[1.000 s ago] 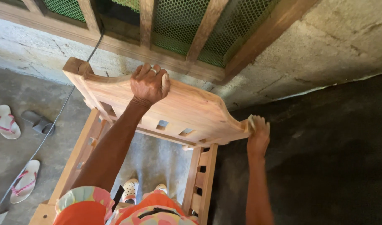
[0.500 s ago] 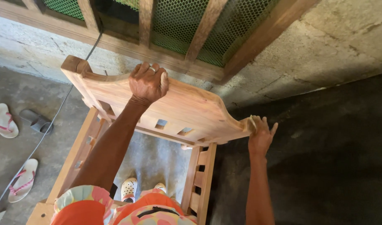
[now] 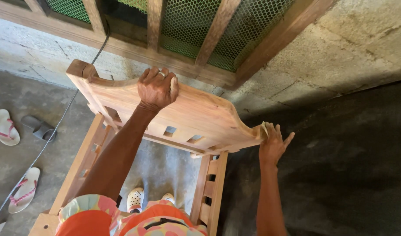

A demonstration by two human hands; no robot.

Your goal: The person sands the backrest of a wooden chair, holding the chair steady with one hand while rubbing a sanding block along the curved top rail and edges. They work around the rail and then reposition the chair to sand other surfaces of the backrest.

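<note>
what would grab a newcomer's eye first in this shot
The carved wooden panel of an unfinished furniture frame fills the centre, with the left hand gripping its top edge and the right hand pressed against its right end. Behind it runs green mesh in a wooden window; sandals lie at left.
</note>
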